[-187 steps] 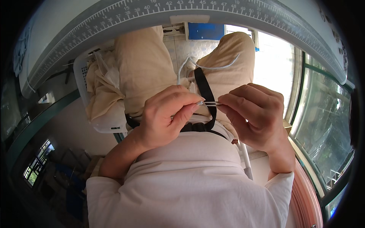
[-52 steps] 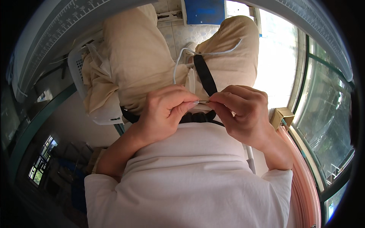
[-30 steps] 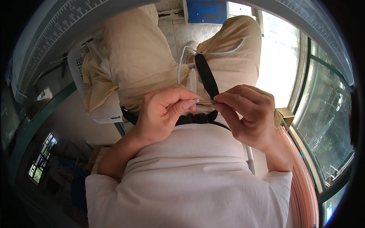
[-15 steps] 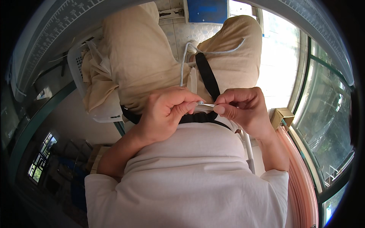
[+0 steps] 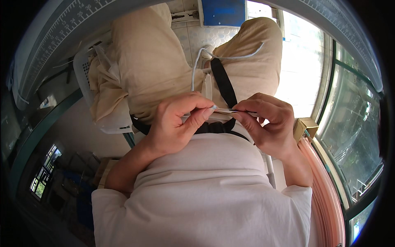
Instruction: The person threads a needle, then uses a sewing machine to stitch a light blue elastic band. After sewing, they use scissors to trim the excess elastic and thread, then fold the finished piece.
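left hand: I'm seeing the left hand (image 5: 177,123) pinching the near end of a thin flat pale strip (image 5: 224,110) between thumb and forefinger, clenched tight.
right hand: the right hand (image 5: 267,123) is pinching the other end of the same strip, fingers curled in.
strip location: it's sitting level between both hands, just above the white shirt (image 5: 201,185), over the lap.
around: a black webbing strap (image 5: 222,82) is running toward 12 o'clock from the strip; a thin white cord (image 5: 197,68) is looping at 11 o'clock over the beige trousers (image 5: 152,61); a small tan cardboard box (image 5: 303,128) is sitting at 3 o'clock of the right hand.
risk: I'm judging the strip is slipping-prone, since both pinches are only at the tips; pulling apart unevenly could be bending or snapping it.
risk 2: the cord is hanging close and could be snagging a finger.
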`<state>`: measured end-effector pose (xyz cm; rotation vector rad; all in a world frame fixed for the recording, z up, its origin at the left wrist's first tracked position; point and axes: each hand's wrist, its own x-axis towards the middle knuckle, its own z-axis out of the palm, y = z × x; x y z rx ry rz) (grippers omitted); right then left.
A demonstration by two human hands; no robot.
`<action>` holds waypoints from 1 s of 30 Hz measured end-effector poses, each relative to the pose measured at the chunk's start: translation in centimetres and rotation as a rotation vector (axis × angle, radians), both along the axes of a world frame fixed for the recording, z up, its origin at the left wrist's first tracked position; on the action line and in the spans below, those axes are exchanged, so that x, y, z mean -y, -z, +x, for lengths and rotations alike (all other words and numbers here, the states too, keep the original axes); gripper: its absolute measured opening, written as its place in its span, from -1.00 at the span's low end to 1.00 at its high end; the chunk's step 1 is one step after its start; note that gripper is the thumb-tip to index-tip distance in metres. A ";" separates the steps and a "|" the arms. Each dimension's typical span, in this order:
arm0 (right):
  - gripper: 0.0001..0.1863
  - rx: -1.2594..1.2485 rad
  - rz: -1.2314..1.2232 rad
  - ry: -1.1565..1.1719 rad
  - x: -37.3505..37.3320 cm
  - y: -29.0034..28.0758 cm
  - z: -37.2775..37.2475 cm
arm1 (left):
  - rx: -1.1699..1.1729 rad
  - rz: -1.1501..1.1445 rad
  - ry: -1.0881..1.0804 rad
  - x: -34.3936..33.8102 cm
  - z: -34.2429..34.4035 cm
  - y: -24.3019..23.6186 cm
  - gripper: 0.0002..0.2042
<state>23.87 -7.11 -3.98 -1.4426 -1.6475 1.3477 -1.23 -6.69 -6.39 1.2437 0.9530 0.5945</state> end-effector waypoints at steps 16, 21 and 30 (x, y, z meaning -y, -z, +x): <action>-0.85 -0.023 -0.142 0.077 -0.2 -0.8 -0.4 | -0.009 -0.078 -0.012 -0.4 0.5 -0.7 -0.84; -0.69 -0.024 -0.045 -0.019 -1.5 -1.6 -0.3 | -0.021 0.053 -0.048 -1.1 1.1 -2.0 -0.81; -0.68 0.120 0.509 0.001 -2.7 -2.6 -3.1 | -0.113 0.491 -0.100 -3.3 1.7 -3.8 -0.97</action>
